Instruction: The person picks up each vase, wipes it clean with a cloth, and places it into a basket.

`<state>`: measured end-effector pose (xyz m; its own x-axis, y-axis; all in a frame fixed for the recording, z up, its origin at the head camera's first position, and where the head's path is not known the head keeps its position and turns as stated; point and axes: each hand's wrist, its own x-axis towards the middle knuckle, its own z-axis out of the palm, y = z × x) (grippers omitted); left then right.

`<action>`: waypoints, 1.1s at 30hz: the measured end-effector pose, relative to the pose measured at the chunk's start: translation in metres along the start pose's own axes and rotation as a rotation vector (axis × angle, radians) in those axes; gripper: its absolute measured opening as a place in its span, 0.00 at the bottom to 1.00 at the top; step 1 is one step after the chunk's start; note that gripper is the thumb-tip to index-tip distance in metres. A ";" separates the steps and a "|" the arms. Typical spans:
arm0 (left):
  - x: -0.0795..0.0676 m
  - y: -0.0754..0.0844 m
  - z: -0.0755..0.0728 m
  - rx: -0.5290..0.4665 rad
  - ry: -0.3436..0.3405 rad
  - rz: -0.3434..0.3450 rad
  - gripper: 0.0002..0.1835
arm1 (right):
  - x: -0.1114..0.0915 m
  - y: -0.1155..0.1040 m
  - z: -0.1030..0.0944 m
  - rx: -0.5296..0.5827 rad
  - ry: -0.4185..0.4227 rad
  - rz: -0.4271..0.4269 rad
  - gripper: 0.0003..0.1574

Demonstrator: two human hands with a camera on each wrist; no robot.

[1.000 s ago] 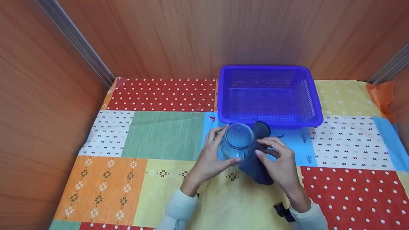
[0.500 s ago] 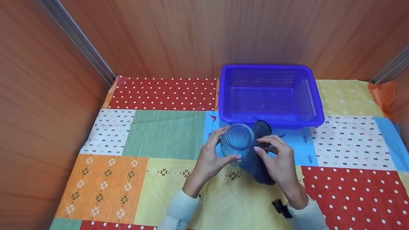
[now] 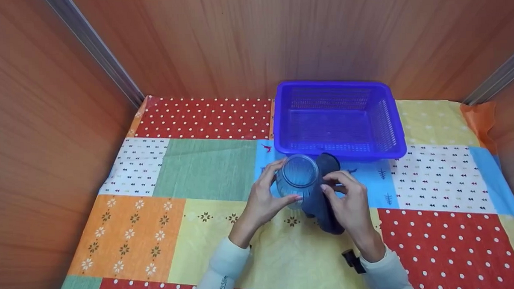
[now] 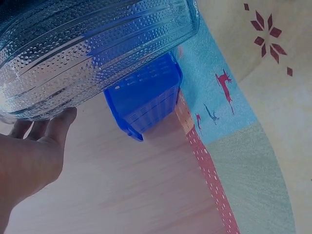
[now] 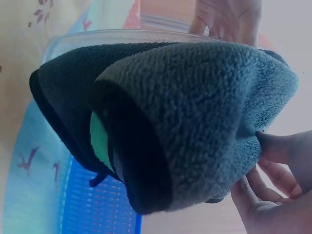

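A clear glass jar (image 3: 300,173) with ribbed, dimpled sides (image 4: 97,58) is held up over the tablecloth, its round end toward the head camera. My left hand (image 3: 262,200) grips it from the left, thumb in front and fingers behind. Against the jar's right side lies a dark grey microfibre cloth (image 3: 323,208), folded over, with black edging and a patch of green showing in the right wrist view. My right hand (image 3: 351,199) pinches this cloth (image 5: 195,112) between thumb and fingers. Part of the jar is hidden behind the cloth in the right wrist view.
Just beyond the jar stands a blue-purple plastic basket (image 3: 340,154) with slotted walls. A patchwork tablecloth (image 3: 206,172) covers the table. Wood-grain panels (image 3: 236,42) rise at the back and on both sides.
The cloth's hanging lower part has drawn in a little to the right and looks narrower. Both hands keep almost the same place, and the jar stays in the left hand.
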<state>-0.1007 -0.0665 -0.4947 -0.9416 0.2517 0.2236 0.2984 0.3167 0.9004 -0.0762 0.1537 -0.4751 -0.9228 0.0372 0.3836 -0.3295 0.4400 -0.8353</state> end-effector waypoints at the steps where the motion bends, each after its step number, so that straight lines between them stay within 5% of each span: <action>1: 0.000 0.000 0.000 -0.002 -0.002 0.002 0.47 | -0.001 0.002 0.000 0.004 -0.001 0.005 0.08; 10: 0.000 0.000 0.000 -0.008 -0.003 0.004 0.48 | -0.013 0.028 0.008 0.067 -0.012 0.072 0.10; 26: 0.000 -0.005 0.002 -0.052 0.008 0.038 0.47 | -0.023 0.061 0.034 -0.142 -0.168 0.207 0.07; 33: 0.001 -0.005 0.002 -0.050 -0.010 0.020 0.47 | -0.024 0.064 0.036 -0.180 -0.173 0.218 0.07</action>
<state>-0.1023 -0.0661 -0.4996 -0.9340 0.2670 0.2376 0.3082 0.2652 0.9136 -0.0828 0.1485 -0.5522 -0.9931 0.0016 0.1176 -0.0940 0.5905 -0.8016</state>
